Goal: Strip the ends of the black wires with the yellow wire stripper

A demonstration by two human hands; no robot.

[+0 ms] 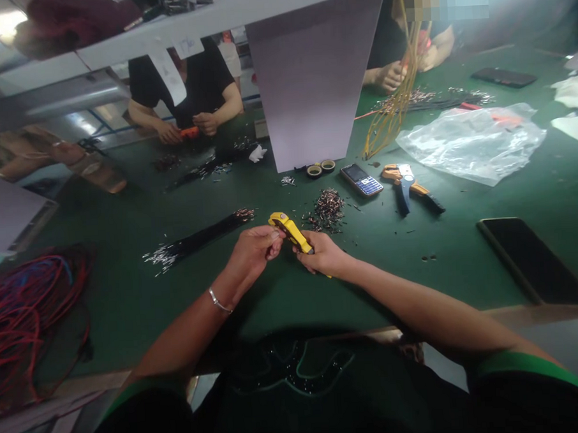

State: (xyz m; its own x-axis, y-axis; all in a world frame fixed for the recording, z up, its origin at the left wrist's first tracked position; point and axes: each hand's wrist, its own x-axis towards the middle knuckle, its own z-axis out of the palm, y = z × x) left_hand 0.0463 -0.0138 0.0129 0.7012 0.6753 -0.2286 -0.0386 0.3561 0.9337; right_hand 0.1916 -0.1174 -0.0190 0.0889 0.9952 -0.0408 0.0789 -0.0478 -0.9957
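Yellow hand tool held above the green tabletop | right hand wrapped around its handles | left hand pinched narrow beside its head, cannot tell on what | probably light, stiff, not fragile, perhaps slick; best gripped along the handles

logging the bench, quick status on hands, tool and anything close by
Right hand gripping yellow tool. Left hand at the tool's head, anything pinched there unclear. Pile of small clippings just beyond the tool.

Black top — green-edged short sleeves, curving motif with bright dots — silver bracelet, left wrist
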